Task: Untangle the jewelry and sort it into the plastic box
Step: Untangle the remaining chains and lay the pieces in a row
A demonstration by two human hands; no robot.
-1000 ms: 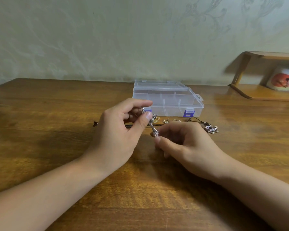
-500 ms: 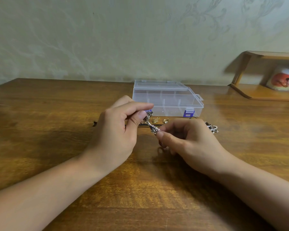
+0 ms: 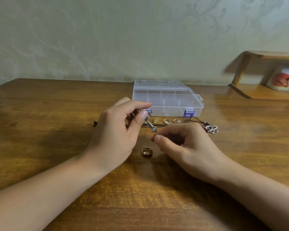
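A closed clear plastic box [image 3: 167, 90] with purple latches stands at the middle of the wooden table. Just in front of it my left hand [image 3: 113, 134] pinches a silver ornate pendant [image 3: 151, 125] between thumb and forefinger; its lower end hangs free. My right hand [image 3: 187, 147] hovers low to the right with fingers curled and thumb forward, apart from the pendant; what its fingers enclose is hidden. A gold ring [image 3: 146, 152] lies on the table between my hands. Small gold pieces [image 3: 166, 121] lie in a row before the box. A silver flower pendant [image 3: 211, 128] on a black cord lies to the right.
The black cord [image 3: 158, 125] runs along the table behind my hands, its end showing at the left [image 3: 95, 123]. A wooden shelf [image 3: 264, 94] with a printed mug [image 3: 284, 79] stands at the far right against the wall.
My right hand has let go of the pendant's lower end and drawn back toward me. A gold ring now lies on the table between my hands. My left hand stays put.
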